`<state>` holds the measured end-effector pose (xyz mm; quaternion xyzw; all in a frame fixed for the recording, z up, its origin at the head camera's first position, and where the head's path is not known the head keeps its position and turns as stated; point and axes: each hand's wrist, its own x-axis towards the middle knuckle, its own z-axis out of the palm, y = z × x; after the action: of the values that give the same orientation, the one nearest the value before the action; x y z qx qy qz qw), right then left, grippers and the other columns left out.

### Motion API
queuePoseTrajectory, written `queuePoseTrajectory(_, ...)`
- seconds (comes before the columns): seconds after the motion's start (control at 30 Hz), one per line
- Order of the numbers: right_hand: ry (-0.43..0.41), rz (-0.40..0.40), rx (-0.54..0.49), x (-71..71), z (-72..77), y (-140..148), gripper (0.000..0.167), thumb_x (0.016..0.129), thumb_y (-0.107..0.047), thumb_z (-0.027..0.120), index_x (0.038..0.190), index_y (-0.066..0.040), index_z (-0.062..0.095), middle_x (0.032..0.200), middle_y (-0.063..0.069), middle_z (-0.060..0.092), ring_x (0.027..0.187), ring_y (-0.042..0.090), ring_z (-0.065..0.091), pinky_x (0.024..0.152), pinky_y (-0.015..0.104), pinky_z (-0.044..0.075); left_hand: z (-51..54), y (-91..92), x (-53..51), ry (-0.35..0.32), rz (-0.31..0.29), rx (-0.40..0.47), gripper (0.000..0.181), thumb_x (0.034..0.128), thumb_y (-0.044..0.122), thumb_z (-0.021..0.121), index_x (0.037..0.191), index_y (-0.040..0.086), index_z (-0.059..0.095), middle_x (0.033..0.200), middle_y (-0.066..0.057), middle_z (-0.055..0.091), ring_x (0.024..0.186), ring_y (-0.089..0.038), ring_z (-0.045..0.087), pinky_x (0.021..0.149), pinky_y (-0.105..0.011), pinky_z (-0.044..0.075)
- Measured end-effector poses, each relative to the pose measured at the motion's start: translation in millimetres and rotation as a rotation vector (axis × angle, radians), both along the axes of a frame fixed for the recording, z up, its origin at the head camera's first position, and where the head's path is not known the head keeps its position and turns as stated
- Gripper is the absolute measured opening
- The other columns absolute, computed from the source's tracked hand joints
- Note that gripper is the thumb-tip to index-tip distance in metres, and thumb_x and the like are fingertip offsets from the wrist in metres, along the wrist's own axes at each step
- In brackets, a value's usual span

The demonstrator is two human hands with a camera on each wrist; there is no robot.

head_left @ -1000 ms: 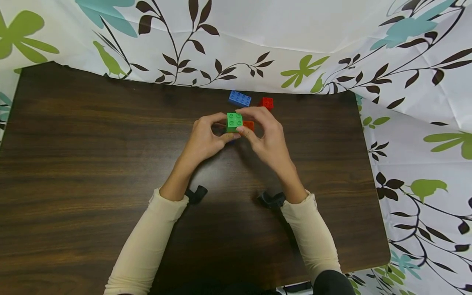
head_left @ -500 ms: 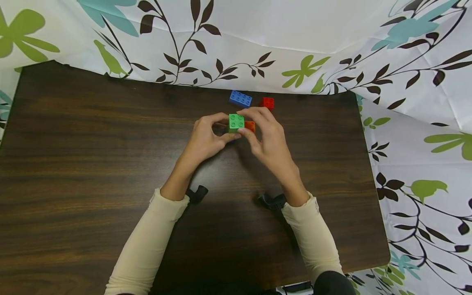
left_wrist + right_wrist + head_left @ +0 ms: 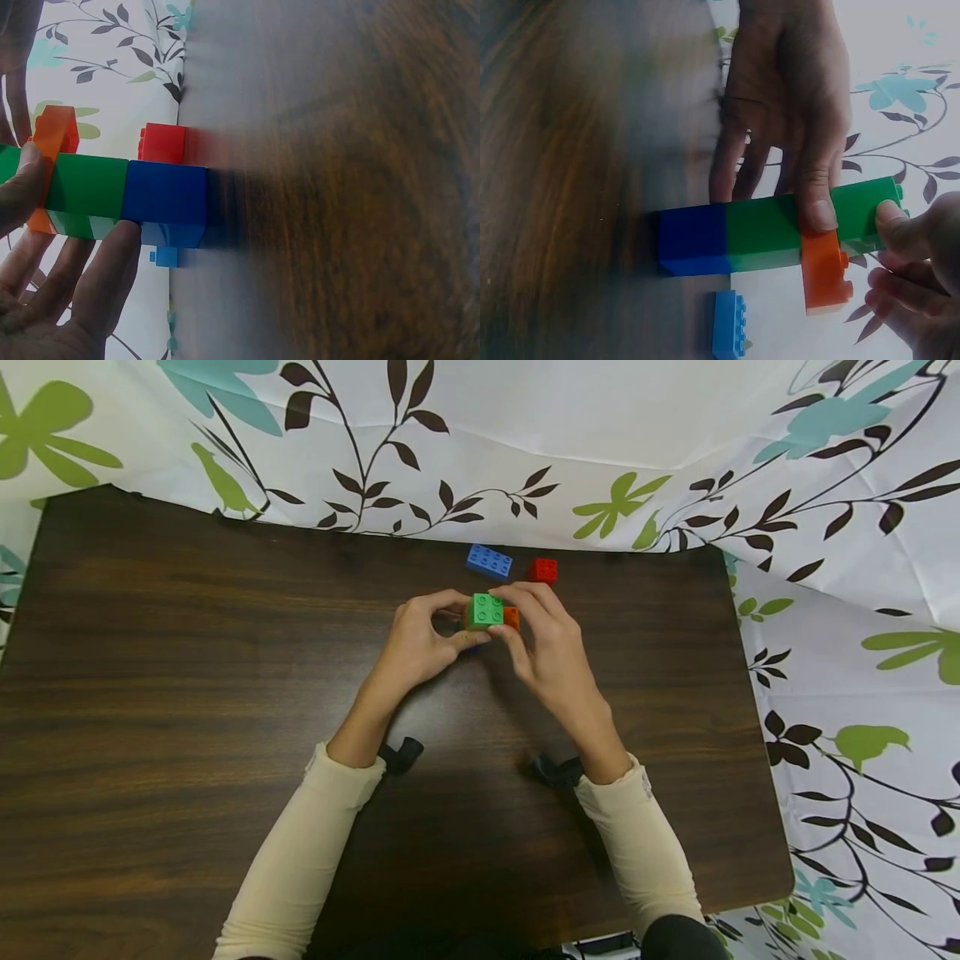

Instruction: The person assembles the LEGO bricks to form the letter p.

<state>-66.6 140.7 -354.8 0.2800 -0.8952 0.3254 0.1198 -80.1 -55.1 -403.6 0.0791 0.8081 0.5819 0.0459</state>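
A tower of toy building bricks stands upright on the table. At its foot is a blue brick (image 3: pixel 165 199), with a green brick (image 3: pixel 765 234) above it. Across that lies a longer orange brick (image 3: pixel 823 274), its studded end jutting out to one side. Another green brick (image 3: pixel 486 610) sits at the top, against the orange one; whether it is fully pressed down I cannot tell. My left hand (image 3: pixel 420 639) grips the tower from the left, thumb over the orange brick. My right hand (image 3: pixel 551 639) pinches the upper green brick between thumb and fingers.
Behind the hands, a loose blue brick (image 3: pixel 489 561) and a small red brick (image 3: pixel 543 571) lie near the far edge of the dark wooden table (image 3: pixel 187 710). A patterned white cloth (image 3: pixel 510 427) hangs along the back and right side.
The upper green brick has shifted slightly to the right over the orange brick, together with my right hand. My left hand has stayed almost still around the tower.
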Motion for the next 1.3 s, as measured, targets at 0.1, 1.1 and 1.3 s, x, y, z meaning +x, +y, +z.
queuePoseTrajectory(0.1, -0.001, 0.002, -0.007, -0.3, -0.6, 0, 0.036, 0.101, -0.015, 0.075, 0.132, 0.003, 0.069, 0.13, 0.021, 0.068, 0.122, 0.034, 0.068, 0.106, 0.046, 0.058, -0.2, -0.3, -0.3, 0.0, 0.004, -0.013, 0.035, 0.0873, 0.018, 0.092, 0.118, 0.007, 0.08, 0.12, -0.014, 0.08, 0.114, -0.035, 0.075, 0.101, -0.05, 0.059)
queuePoseTrajectory(1.1, -0.203, -0.043, -0.151, -13.2, -7.3, 8, 0.041, 0.09, -0.01, 0.087, 0.129, -0.003, 0.074, 0.125, 0.014, 0.075, 0.113, 0.03, 0.07, 0.1, 0.046, 0.056, 2.1, 0.3, -3.1, -0.025, -0.032, -0.032, 0.034, 0.0887, 0.018, 0.091, 0.118, 0.006, 0.078, 0.122, -0.014, 0.079, 0.116, -0.036, 0.073, 0.103, -0.051, 0.058)
queuePoseTrajectory(1.3, -0.239, -0.044, -0.222, -12.4, -14.4, 12, 0.044, 0.091, -0.011, 0.088, 0.133, -0.007, 0.075, 0.13, 0.011, 0.076, 0.119, 0.027, 0.067, 0.105, 0.043, 0.052, 3.9, 0.7, -2.3, -0.048, -0.036, -0.058, 0.035, 0.0894, 0.019, 0.09, 0.119, 0.006, 0.077, 0.124, -0.013, 0.079, 0.118, -0.036, 0.073, 0.105, -0.052, 0.056)
